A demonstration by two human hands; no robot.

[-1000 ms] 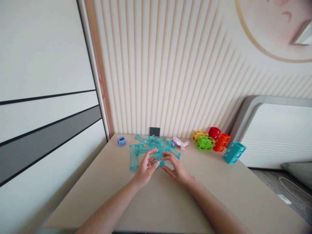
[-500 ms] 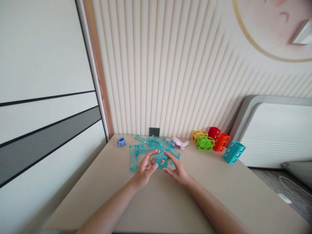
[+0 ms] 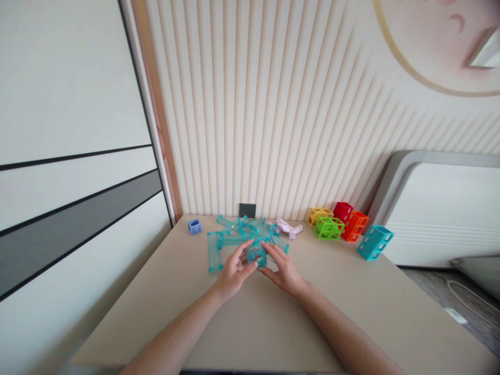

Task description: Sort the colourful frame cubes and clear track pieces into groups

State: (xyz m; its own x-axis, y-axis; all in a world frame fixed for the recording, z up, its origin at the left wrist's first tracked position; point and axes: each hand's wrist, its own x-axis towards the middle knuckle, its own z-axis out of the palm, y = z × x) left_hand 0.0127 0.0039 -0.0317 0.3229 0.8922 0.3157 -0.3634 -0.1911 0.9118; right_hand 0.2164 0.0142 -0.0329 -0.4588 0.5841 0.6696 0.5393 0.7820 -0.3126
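Translucent teal block [image 3: 257,255], one, over the tabletop [image 3: 258,317], clasped between left hand [image 3: 233,269] and right hand [image 3: 286,270], fingers of both bent about its sides; contact of its underside with the surface cannot be told. Just beyond, clear teal pieces [image 3: 236,239], several, loosely heaped, with teal lattice block [image 3: 375,243] well apart at right, blue block [image 3: 194,227] at left of the heap, lilac piece [image 3: 287,228] at its right edge. Farther back, right: green block [image 3: 329,227], orange block [image 3: 354,226], yellow block [image 3: 320,212] and red block [image 3: 342,212], closely grouped; last, black socket [image 3: 247,210] on ribbed wall [image 3: 234,104].
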